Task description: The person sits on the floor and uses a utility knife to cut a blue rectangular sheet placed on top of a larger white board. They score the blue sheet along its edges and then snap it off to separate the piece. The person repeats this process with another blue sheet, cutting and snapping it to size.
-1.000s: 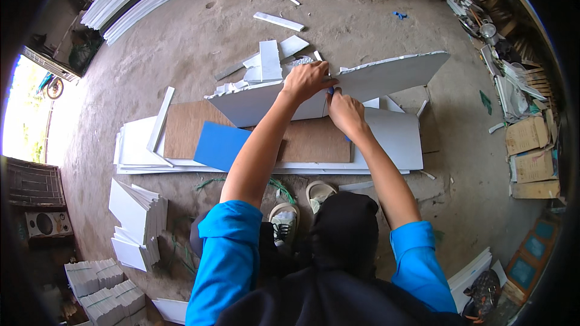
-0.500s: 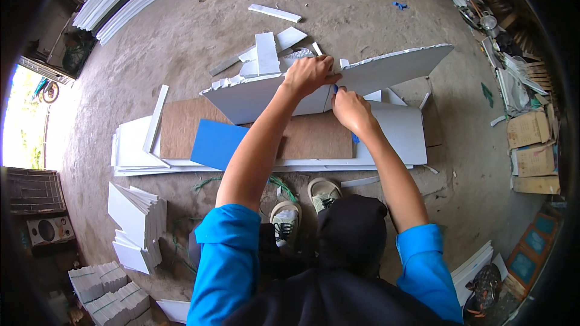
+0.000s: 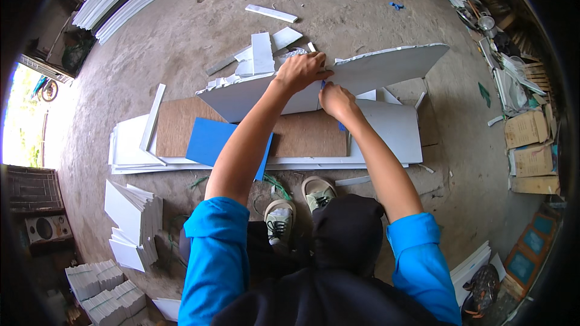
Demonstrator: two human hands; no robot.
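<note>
A large white foam-like board (image 3: 386, 67) stands tilted on its long edge, its rough cut rim uppermost. My left hand (image 3: 302, 72) is closed over that upper rim near the middle, fingers bent across it. Just below and right of it, my right hand (image 3: 337, 99) is wrapped round a blue-handled utility knife (image 3: 342, 127), held against the board. A dark line runs down the board beside the right fist; the blade itself is mostly hidden. Under the board lie a brown wooden panel (image 3: 311, 136) and a blue rectangular sheet (image 3: 208, 142), partly covered by my left forearm.
White sheets (image 3: 386, 127) lie stacked beneath the panel. Offcuts (image 3: 262, 54) are scattered beyond the board. Stacked white pieces (image 3: 130, 217) stand at left, with bundled strips (image 3: 112, 290) nearer. Cardboard boxes (image 3: 524, 130) line the right wall. Green string (image 3: 279, 188) lies by my shoes.
My right hand with the knife has moved slightly left and up, closer to my left hand. The left hand keeps its hold on the board's rim. The whole view has shifted a little.
</note>
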